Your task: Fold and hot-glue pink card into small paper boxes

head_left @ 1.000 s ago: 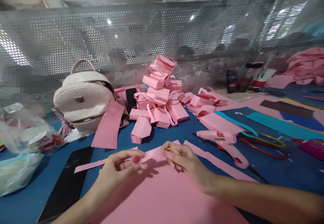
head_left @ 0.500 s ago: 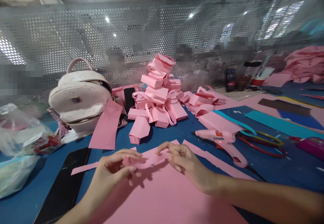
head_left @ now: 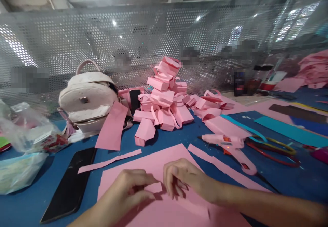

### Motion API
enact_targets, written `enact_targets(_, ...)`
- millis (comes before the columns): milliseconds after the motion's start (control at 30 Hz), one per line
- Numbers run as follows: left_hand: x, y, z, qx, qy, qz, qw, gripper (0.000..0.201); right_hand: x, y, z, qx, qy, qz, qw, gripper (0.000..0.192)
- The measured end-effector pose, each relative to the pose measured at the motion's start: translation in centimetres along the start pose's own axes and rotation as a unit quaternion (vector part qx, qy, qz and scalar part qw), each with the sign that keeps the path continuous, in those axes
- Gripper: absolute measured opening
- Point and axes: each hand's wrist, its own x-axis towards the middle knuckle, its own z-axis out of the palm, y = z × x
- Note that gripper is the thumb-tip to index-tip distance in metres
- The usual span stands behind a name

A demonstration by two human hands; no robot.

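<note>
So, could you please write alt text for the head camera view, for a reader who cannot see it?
Two bare hands, left hand and right hand, pinch a small pink paper piece over a large pink sheet on a blue table. Behind lie a pink glue gun, a pile of folded pink paper boxes and a white backpack.

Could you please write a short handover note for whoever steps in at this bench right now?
Left hand and right hand both pinch a small pink paper strip low over the large pink paper sheet.
A pile of folded pink paper boxes stands behind; the pink glue gun lies untouched to the right.
Done: many boxes folded. Left: this strip is flat, not yet shaped or glued.
</note>
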Motion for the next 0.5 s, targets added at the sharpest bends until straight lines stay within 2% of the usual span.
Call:
enact_targets(167,0.0,-0.4,0.3,0.042,-0.008,0.011,0.999,0.032,0.1,0.1,0.0,-0.016,0.032,0.035,0.999,0.057)
enact_targets(267,0.0,-0.7,0.5,0.033,0.002,-0.029,0.999,0.031,0.3,-0.1,0.1,-0.007,0.079,0.049,0.996,0.049)
enact_targets(333,0.0,-0.8,0.6,0.026,0.010,-0.046,0.999,0.027,0.3,-0.1,0.1,-0.008,0.091,0.052,0.994,0.045)
enact_targets(433,0.0,-1.0,0.7,0.040,0.021,-0.035,0.998,0.014,0.3,-0.1,0.2,-0.022,0.086,0.058,0.994,0.036)
enact_targets(500,0.1,-1.2,0.7,0.054,0.032,-0.023,0.998,0.012,0.3,-0.1,0.3,-0.045,0.082,0.069,0.993,0.025)
